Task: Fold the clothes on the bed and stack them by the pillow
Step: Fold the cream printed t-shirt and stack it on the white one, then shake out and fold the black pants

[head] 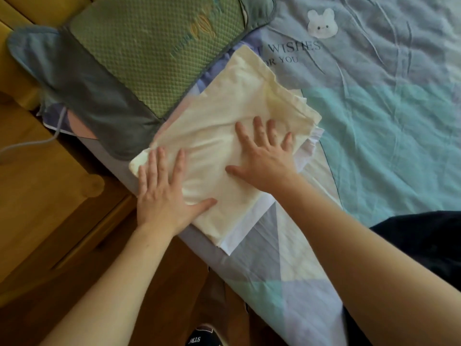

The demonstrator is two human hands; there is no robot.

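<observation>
Clothes first: a cream folded garment (232, 136) lies on top of a small pile right at the near edge of the bed (389, 126), just beside the green pillow (154, 51), and under it the edges of a white folded piece (245, 232) peek out along the near and right sides. Both hands are down on it now, palms flat. The left hand (162, 196) presses the corner nearest the bed's edge, fingers spread and straight, gripping nothing, thumb stretched across the cloth. The right hand (264, 156) lies further in, fingers fanned wide, likewise holding nothing, only pushing down. That reads as smoothing or settling the top piece onto the stack, so I'd judge the folding of this one finished and its placing all but done. At least two pieces are stacked; whether more lie between them cannot be told. Something dark (424, 240) sits at the lower right on the bed, and it could be another garment awaiting its turn, though its shape is too cut off to say. No other loose clothes show on the visible bedcover.
</observation>
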